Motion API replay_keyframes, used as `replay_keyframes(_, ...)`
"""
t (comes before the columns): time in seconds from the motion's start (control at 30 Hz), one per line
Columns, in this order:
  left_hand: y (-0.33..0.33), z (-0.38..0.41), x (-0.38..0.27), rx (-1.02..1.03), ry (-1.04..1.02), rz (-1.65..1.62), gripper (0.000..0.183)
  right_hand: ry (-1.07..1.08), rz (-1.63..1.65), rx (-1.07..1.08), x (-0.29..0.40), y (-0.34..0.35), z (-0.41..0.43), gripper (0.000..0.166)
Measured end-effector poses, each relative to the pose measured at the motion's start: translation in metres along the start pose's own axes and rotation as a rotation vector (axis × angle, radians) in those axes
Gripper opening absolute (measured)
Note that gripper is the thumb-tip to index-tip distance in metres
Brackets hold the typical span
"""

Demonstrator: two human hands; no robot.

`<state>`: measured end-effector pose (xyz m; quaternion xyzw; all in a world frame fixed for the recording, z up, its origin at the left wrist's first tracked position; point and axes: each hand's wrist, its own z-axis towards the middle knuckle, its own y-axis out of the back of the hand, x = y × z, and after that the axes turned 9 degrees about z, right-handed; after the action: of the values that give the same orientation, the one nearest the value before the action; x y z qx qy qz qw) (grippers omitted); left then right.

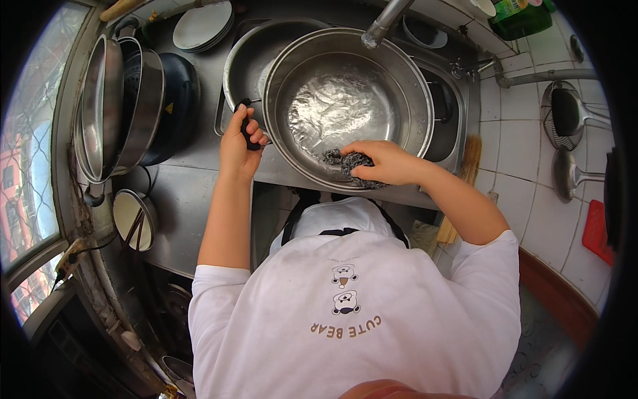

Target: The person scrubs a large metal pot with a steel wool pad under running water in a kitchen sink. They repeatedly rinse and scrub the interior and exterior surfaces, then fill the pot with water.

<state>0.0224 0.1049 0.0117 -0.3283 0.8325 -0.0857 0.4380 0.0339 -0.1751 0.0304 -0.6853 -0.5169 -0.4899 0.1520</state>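
A large stainless steel pot (344, 109) with water in it rests over the sink. My left hand (245, 132) is closed around its black side handle (246, 127). At the pot's near inner wall, my right hand (381, 162) grips a steel wool scourer (356, 162), part of which sticks out beyond the fingers. The faucet (379, 32) hangs over the pot's far rim. Behind and to the left of the pot lies a wide metal basin (244, 65), partly covered by it.
Stacked white plates (203, 25) stand at the back left, near upright pans (142, 109) and a dark round lid or pan (177, 109). A small pot (134, 219) with chopsticks is at left. Right are a straw brush (471, 159) and ladles (568, 114) on the tiled wall.
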Motion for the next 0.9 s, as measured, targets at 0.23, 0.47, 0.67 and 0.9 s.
replay_keyframes(0.23, -0.02, -0.03, -0.021, 0.13, -0.042, -0.009, 0.023, 0.012, -0.027, -0.995, -0.027, 0.024, -0.05, 0.042)
replay_keyframes(0.47, -0.075, -0.075, -0.051, 0.26, -0.153, 0.115, 0.026, 0.083, 0.578, -0.873, -0.051, 0.002, -0.026, 0.043)
replay_keyframes(0.67, -0.139, -0.091, -0.056, 0.415, -0.22, 0.296, 0.029, 0.146, 0.707, -0.788, -0.073, -0.013, 0.014, 0.04)
replay_keyframes(0.9, -0.185, -0.085, -0.054, 0.515, -0.2, 0.323, 0.032, 0.241, 0.61, -0.698, -0.079, -0.012, 0.048, 0.045)
